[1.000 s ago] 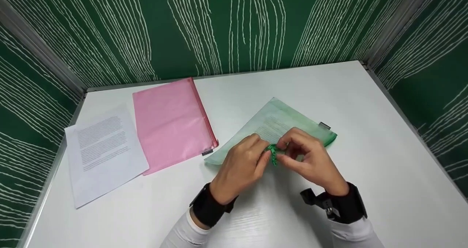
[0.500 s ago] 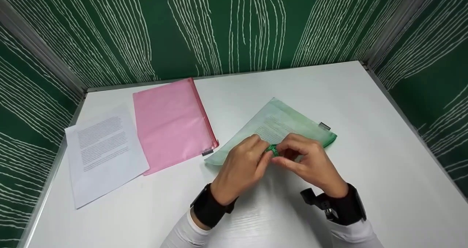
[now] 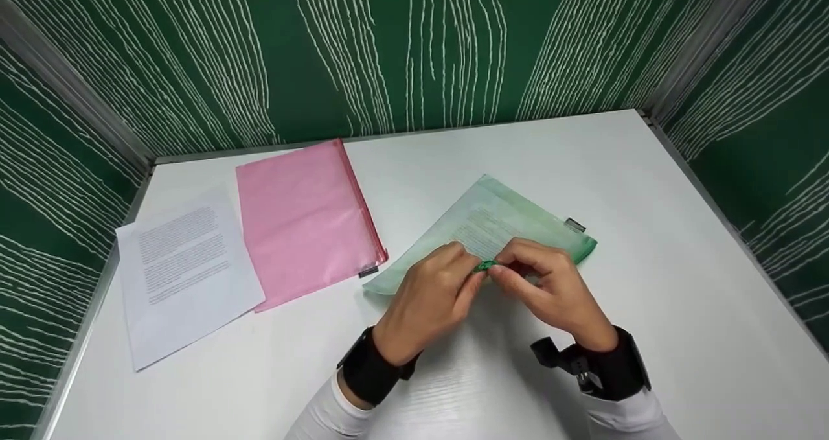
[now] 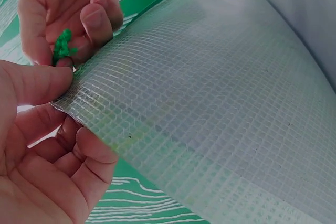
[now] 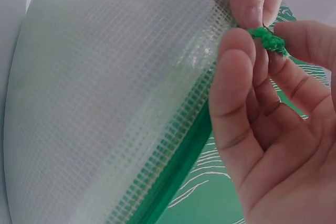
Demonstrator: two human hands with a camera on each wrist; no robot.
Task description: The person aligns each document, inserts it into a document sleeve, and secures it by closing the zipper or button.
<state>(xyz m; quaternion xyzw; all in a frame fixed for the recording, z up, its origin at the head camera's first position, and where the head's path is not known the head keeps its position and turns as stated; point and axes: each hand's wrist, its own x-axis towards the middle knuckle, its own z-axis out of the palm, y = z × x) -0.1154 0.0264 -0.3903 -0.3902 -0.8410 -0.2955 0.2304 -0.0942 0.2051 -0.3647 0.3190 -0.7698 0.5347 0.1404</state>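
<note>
Left hand [image 3: 427,288] pinches the near corner of a green pouch [image 3: 528,220], which has a printed sheet [image 3: 484,225] inside.
Right hand [image 3: 550,283] pinches a green cord [image 5: 269,40]; in the head view this lies at three o'clock from the left grip, just beside. At nine o'clock, a pink pouch [image 3: 304,216] rests on the surface [image 3: 680,278].
</note>
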